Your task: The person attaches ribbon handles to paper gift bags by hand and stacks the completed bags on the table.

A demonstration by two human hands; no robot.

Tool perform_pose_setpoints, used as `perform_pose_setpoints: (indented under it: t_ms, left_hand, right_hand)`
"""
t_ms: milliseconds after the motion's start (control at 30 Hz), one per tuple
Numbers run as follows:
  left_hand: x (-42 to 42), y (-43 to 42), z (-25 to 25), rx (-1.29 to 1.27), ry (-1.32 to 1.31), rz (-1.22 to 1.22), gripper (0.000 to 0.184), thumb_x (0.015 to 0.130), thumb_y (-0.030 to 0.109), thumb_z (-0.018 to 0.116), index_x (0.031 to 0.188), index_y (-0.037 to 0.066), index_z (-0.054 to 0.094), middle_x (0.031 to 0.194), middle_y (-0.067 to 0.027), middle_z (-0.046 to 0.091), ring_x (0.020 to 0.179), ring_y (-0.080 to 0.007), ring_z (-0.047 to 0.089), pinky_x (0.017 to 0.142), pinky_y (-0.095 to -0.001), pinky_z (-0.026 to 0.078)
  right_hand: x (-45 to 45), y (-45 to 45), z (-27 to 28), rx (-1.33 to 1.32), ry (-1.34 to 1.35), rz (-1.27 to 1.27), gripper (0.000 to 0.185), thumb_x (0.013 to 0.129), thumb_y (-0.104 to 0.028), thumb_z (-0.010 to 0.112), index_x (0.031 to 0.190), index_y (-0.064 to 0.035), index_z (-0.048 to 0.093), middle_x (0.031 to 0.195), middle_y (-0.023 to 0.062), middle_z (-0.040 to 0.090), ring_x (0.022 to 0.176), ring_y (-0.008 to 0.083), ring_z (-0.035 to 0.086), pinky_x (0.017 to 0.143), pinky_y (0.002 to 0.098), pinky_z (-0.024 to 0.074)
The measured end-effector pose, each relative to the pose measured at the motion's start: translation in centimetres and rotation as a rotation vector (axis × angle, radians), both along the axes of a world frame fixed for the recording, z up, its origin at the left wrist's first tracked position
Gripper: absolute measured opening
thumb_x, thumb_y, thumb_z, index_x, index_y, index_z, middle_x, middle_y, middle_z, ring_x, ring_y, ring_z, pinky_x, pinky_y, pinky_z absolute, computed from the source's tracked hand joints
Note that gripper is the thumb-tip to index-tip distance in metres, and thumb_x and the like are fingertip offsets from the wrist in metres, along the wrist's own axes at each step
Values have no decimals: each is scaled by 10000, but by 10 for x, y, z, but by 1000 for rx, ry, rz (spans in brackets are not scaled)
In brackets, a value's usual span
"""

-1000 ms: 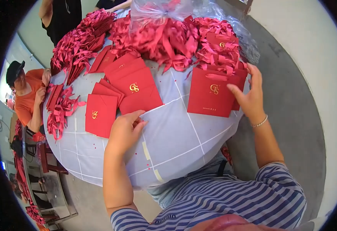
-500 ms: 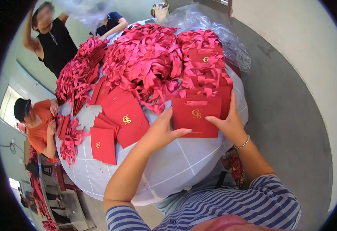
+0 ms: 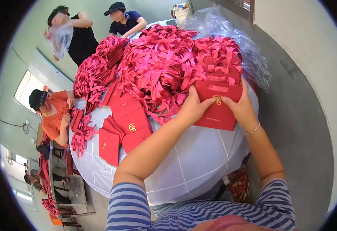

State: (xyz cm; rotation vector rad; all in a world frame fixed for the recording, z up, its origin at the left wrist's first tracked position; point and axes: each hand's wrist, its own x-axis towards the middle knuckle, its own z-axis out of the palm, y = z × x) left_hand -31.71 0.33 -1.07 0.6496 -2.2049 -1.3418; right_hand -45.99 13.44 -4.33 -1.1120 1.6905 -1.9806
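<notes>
A red paper gift bag (image 3: 215, 118) with a gold monogram and a pink ribbon handle is between my hands at the right of the table. My left hand (image 3: 194, 106) grips its left side, thumb on the front. My right hand (image 3: 242, 109) wraps its right side, and both thumbs press near the monogram. Other red bags with ribbon handles (image 3: 224, 68) stand directly behind it; whether my fingers hold more than one bag is hidden. To the left, flat red bags (image 3: 132, 122) lie fanned out on the white tablecloth (image 3: 191, 169).
A large heap of ribbon-handled bags (image 3: 153, 73) covers the table's middle. Clear plastic wrapping (image 3: 234, 38) lies at the back right. A person in orange (image 3: 55, 115) sits at the left; two people in dark tops are at the far side, one holding a plastic bag (image 3: 60, 38).
My hands have pushed the bag farther back against the bags behind, and my thumbs have moved inward onto its front. The standing person has lowered the plastic bag. My view has shifted slightly.
</notes>
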Motion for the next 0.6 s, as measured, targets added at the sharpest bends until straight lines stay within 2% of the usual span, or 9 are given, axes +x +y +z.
perform_pose_setpoints:
  t_ms: [100, 167, 200, 267, 367, 400, 567, 600]
  left_hand:
    - [-25, -8, 1, 58, 6, -5, 911, 782, 247, 834, 1385, -70, 228, 1298, -268, 540, 1201, -326, 573, 988, -385, 485]
    - [-38, -15, -6, 80, -43, 30, 923, 716, 246, 877, 1351, -65, 283, 1261, -249, 562, 1165, -315, 590, 978, -384, 491]
    - [-42, -16, -9, 79, -42, 27, 923, 716, 246, 877, 1351, -65, 283, 1261, -249, 562, 1165, -315, 590, 978, -384, 491]
    - [-50, -18, -15, -57, 89, 42, 899, 671, 227, 899, 1312, -60, 338, 1221, -230, 584, 1129, -316, 606, 961, -385, 500]
    - [-67, -23, 5, -40, 116, 47, 871, 662, 205, 897, 1298, -61, 364, 1227, -234, 582, 1136, -326, 602, 961, -387, 498]
    - [-80, -37, -4, -26, 128, 40, 877, 705, 137, 878, 1373, -37, 337, 1281, -181, 572, 1152, -266, 595, 959, -361, 509]
    - [-130, -74, -2, -185, 244, 134, 856, 692, 111, 880, 1350, -25, 349, 1259, -188, 582, 1155, -278, 599, 947, -371, 522]
    - [-132, -75, 7, -177, 204, 142, 888, 685, 112, 884, 1366, -25, 329, 1264, -191, 576, 1153, -282, 601, 946, -370, 524]
  right_hand:
    - [-24, -15, -2, -7, -75, 27, 956, 780, -86, 792, 1506, 33, 182, 1384, 222, 490, 1226, 293, 552, 1017, 370, 466]
    - [-39, -22, -15, 115, 149, -122, 944, 774, -68, 788, 1503, 26, 197, 1382, 215, 496, 1227, 283, 552, 1021, 372, 463]
    - [-41, -22, -12, 115, 149, -124, 944, 774, -68, 788, 1503, 26, 197, 1382, 215, 496, 1227, 283, 552, 1021, 372, 463]
    - [-42, -21, -4, 37, 92, -91, 934, 772, -62, 786, 1502, 11, 208, 1370, 215, 514, 1219, 277, 563, 1019, 371, 465]
    - [-56, -31, 10, 17, 95, -102, 938, 767, -55, 789, 1506, -8, 214, 1358, 214, 531, 1215, 278, 570, 1016, 367, 467]
    - [-65, -38, 13, -9, 84, -94, 932, 767, -50, 789, 1506, -15, 223, 1359, 213, 532, 1218, 275, 569, 1014, 363, 468]
    - [-121, -83, 19, -76, 156, -85, 898, 775, -69, 801, 1492, -3, 265, 1358, 197, 537, 1196, 251, 581, 993, 347, 482]
    - [-126, -87, 23, -69, 158, -86, 898, 775, -69, 801, 1492, -3, 265, 1358, 197, 537, 1196, 251, 581, 993, 347, 482]
